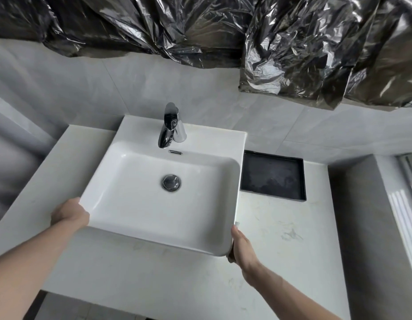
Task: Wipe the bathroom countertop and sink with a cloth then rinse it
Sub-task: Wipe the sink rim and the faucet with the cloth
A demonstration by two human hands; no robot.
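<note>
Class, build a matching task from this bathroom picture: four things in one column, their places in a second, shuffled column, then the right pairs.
Things
1. faucet
2. drain plug
3. black tray
4. left hand

Places
A. on the countertop, right of the sink
B. at the sink's front left corner
C. on the sink's back ledge
D. in the middle of the basin floor

Pairs: 1-C, 2-D, 3-A, 4-B

Soft even daylight; glare on the faucet (171, 125); edges bowed, slightly blurred
</note>
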